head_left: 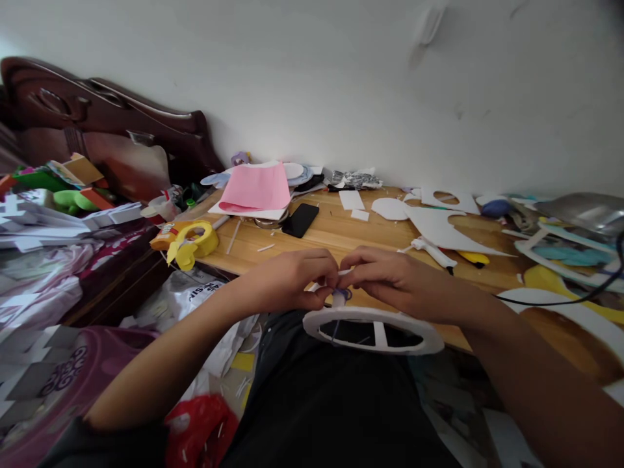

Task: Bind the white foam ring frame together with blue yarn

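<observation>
My left hand (pixel 297 279) and my right hand (pixel 390 279) meet over the table's front edge, fingertips almost touching. Both are closed in a pinch on a thin blue-purple cord (pixel 346 294), which loops around a white strip between them. Just below my fingers is a flat white ring (pixel 424 346) that looks like cardboard or foam, with a narrow crossbar inside it. It sits tilted above my lap, and a length of the cord hangs across its opening. My fingers partly hide the strip's upper end.
On the wooden table (pixel 331 244) lie a black phone (pixel 301 220), pink sheets (pixel 258 187), yellow tape (pixel 207 239), a white glue gun (pixel 433 252), a yellow-handled cutter (pixel 472 258) and white cutouts (pixel 433 224). A black cable (pixel 550 303) crosses the right side. Bags crowd the floor at left.
</observation>
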Available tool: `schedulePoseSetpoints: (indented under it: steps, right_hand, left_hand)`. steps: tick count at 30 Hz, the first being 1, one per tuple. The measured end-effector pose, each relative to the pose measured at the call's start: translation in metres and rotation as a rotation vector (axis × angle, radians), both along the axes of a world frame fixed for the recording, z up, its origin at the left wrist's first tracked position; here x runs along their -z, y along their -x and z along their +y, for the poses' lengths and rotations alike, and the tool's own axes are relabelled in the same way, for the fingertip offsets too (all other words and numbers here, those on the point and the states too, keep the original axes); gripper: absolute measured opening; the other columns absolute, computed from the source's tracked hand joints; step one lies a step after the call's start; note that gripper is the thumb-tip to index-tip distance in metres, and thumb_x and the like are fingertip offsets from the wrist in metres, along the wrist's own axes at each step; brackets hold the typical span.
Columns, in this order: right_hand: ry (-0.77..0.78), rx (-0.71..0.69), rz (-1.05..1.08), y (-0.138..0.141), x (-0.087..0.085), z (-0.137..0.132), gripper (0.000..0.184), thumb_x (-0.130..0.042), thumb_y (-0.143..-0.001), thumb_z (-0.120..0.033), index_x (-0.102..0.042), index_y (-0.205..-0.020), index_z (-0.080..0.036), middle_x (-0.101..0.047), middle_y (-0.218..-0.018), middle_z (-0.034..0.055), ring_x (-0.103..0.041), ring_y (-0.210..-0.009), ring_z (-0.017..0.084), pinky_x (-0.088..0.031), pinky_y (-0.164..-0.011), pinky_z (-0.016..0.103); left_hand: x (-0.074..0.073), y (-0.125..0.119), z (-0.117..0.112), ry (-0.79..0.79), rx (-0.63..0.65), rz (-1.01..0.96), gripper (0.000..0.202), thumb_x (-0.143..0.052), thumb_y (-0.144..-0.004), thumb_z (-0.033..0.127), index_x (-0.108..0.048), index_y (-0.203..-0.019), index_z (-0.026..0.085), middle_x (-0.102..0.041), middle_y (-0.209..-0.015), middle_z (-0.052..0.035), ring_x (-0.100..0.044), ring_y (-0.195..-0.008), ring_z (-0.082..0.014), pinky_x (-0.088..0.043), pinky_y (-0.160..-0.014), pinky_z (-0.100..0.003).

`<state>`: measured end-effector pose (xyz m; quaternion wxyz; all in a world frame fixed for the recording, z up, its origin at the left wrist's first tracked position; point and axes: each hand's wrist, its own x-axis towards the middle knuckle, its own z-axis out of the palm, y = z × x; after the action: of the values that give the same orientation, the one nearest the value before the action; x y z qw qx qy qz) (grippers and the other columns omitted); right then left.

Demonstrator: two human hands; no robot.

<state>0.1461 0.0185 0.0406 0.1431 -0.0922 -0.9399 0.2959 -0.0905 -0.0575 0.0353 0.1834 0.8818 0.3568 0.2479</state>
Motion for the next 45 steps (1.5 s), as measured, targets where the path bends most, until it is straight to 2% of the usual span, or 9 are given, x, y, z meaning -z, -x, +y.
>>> schedulePoseSetpoints:
  steps: [10, 13, 18, 20, 25, 33, 38, 42, 45]
  right_hand:
    - [0.012, 0.053, 0.002, -0.009, -0.011, -0.007, 0.023, -0.055, -0.1, -0.035, -0.068, -0.116, -0.026, -0.069, -0.12, 0.0045, -0.065, -0.109, 0.019, -0.052, -0.093, 0.032]
    - [-0.08, 0.1, 0.04, -0.015, -0.014, -0.013, 0.017, -0.059, -0.098, -0.036, -0.068, -0.108, -0.025, -0.066, -0.125, 0.0068, -0.063, -0.115, 0.022, -0.051, -0.096, 0.036]
    - [-0.342, 0.109, 0.02, -0.025, -0.021, -0.037, 0.011, -0.062, -0.096, -0.033, -0.071, -0.098, -0.027, -0.062, -0.135, 0.006, -0.056, -0.127, 0.029, -0.044, -0.108, 0.05]
    - [-0.373, 0.135, -0.011, -0.028, -0.021, -0.047, 0.013, -0.061, -0.097, -0.032, -0.072, -0.091, -0.026, -0.062, -0.136, 0.0058, -0.055, -0.128, 0.031, -0.043, -0.11, 0.054]
    - [-0.261, 0.282, -0.008, -0.032, -0.012, -0.065, 0.011, -0.06, -0.097, -0.031, -0.071, -0.095, -0.028, -0.059, -0.139, 0.0054, -0.047, -0.137, 0.032, -0.039, -0.114, 0.059]
    - [-0.086, 0.41, 0.088, -0.03, -0.002, -0.08, 0.009, -0.064, -0.094, -0.022, -0.071, -0.091, -0.025, -0.067, -0.122, 0.006, -0.063, -0.116, 0.025, -0.054, -0.1, 0.044]
    - [-0.098, 0.399, 0.117, -0.031, -0.002, -0.082, 0.015, -0.061, -0.096, -0.019, -0.072, -0.101, -0.027, -0.068, -0.118, 0.0043, -0.064, -0.113, 0.022, -0.053, -0.099, 0.04]
    - [-0.058, 0.343, 0.087, -0.034, -0.001, -0.082, 0.019, -0.057, -0.098, -0.02, -0.069, -0.11, -0.028, -0.067, -0.121, 0.0036, -0.061, -0.117, 0.021, -0.05, -0.104, 0.04]
    - [-0.058, 0.375, 0.107, -0.037, 0.0, -0.084, 0.028, -0.054, -0.096, -0.014, -0.066, -0.117, -0.029, -0.064, -0.125, 0.0041, -0.058, -0.122, 0.021, -0.049, -0.105, 0.04]
  left_hand:
    - [-0.003, -0.001, -0.005, -0.049, 0.013, -0.037, 0.019, -0.06, -0.08, 0.001, -0.062, -0.093, 0.016, -0.066, -0.095, -0.0054, -0.063, -0.088, -0.015, -0.05, -0.078, -0.025]
    - [-0.005, -0.006, -0.02, -0.103, -0.055, -0.012, 0.013, -0.058, -0.086, 0.006, -0.062, -0.093, 0.016, -0.066, -0.095, -0.0059, -0.064, -0.086, -0.0151, -0.052, -0.077, -0.025]
    - [-0.009, -0.018, -0.052, -0.257, -0.151, 0.107, 0.011, -0.051, -0.096, 0.011, -0.061, -0.099, 0.016, -0.066, -0.102, -0.0086, -0.065, -0.09, -0.0164, -0.054, -0.077, -0.025]
    - [-0.009, -0.022, -0.06, -0.26, -0.165, 0.129, 0.011, -0.05, -0.097, 0.012, -0.06, -0.101, 0.017, -0.066, -0.102, -0.0075, -0.064, -0.09, -0.0165, -0.055, -0.078, -0.026]
    - [-0.006, -0.035, -0.073, -0.271, -0.202, 0.144, 0.011, -0.052, -0.097, 0.011, -0.06, -0.104, 0.015, -0.067, -0.101, -0.0074, -0.064, -0.09, -0.0192, -0.058, -0.081, -0.032]
    - [0.006, -0.05, -0.083, -0.235, -0.232, 0.055, 0.014, -0.054, -0.097, 0.011, -0.062, -0.107, 0.016, -0.069, -0.105, -0.0075, -0.066, -0.092, -0.02, -0.061, -0.081, -0.033]
    - [0.008, -0.048, -0.079, -0.181, -0.215, 0.017, 0.013, -0.055, -0.096, 0.011, -0.064, -0.104, 0.017, -0.069, -0.105, -0.0077, -0.066, -0.091, -0.0194, -0.061, -0.08, -0.032]
    - [0.011, -0.044, -0.076, -0.177, -0.2, 0.015, 0.012, -0.055, -0.096, 0.009, -0.062, -0.103, 0.016, -0.067, -0.107, -0.0075, -0.064, -0.094, -0.0182, -0.059, -0.086, -0.031]
    - [0.017, -0.039, -0.073, -0.194, -0.198, 0.006, 0.014, -0.058, -0.094, 0.009, -0.06, -0.104, 0.017, -0.065, -0.108, -0.0065, -0.062, -0.098, -0.0176, -0.057, -0.09, -0.03]
